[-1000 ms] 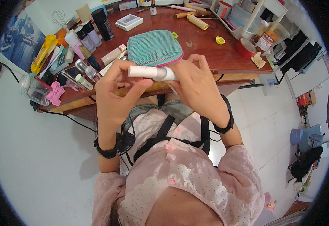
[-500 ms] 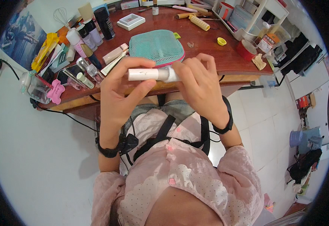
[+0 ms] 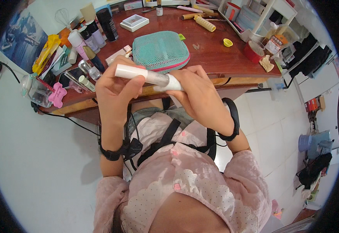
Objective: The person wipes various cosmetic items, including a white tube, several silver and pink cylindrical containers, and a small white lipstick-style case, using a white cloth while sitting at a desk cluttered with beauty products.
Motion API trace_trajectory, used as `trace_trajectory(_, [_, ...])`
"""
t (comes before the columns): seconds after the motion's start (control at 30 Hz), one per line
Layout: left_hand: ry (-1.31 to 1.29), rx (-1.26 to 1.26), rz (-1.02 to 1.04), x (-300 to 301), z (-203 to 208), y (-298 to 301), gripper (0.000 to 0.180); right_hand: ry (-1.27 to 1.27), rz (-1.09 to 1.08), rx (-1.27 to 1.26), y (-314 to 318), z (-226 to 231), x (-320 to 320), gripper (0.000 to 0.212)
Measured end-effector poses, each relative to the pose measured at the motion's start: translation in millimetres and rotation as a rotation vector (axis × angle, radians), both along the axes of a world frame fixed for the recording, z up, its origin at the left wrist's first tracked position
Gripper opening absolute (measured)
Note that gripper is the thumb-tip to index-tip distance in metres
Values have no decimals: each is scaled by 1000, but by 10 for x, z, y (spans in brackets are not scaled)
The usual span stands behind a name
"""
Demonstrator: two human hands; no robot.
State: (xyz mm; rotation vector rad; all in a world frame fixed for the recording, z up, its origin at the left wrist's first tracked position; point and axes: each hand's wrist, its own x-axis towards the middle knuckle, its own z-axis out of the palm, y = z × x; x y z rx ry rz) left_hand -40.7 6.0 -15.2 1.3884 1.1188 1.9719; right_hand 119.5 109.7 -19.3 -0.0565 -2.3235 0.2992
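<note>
My left hand [image 3: 114, 93] pinches the white end of a slim cosmetic tube [image 3: 130, 71] between thumb and fingers. The tube's other half is clear greyish, and it tilts down toward the right. A white tissue or wipe [image 3: 174, 83] is wrapped round that far end, and my right hand [image 3: 204, 99] closes over it; several right fingertips are hidden. Both hands are in front of the desk's near edge. Just beyond them, a teal mesh zip pouch [image 3: 161, 48] with a pink zip lies on the desk.
Bottles, tubes and a black spray can [image 3: 107, 25] crowd the left of the brown desk [image 3: 200, 46]. A white square case [image 3: 134, 22] lies farther back. To the right are a small yellow cup [image 3: 227, 42], a red tape roll [image 3: 254, 51] and a white shelf rack [image 3: 264, 17].
The tube has tipped from nearly level to a slant, its white end shifting left and up. My right hand has turned and moved slightly lower, with the tissue round the tube's end.
</note>
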Motion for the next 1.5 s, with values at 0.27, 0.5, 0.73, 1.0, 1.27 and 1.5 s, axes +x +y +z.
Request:
trace_trajectory(0.27, [-155, 9, -79, 45, -34, 21, 12, 36, 36, -72, -54, 50, 60, 33])
trace_trajectory(0.5, [-243, -55, -320, 81, 16, -24, 28, -37, 168, -678, -87, 103, 129, 24])
trace_trajectory(0.73, [-283, 38, -245, 189, 21, 18, 24, 148, 153, -496, -108, 59, 88, 30])
trace_trajectory(1.0, [-366, 53, -350, 155, -19, -8, 25, 181, 326, -340, -13, 26, 119, 36])
trace_trajectory(1.27, [-439, -48, -381, 207, -64, 13, 30, 213, 591, -613, 86, 0, 86, 29])
trace_trajectory(1.5, [-368, 13, -348, 205, -50, 20, 31, 212, 565, -630, 56, -62, 111, 26])
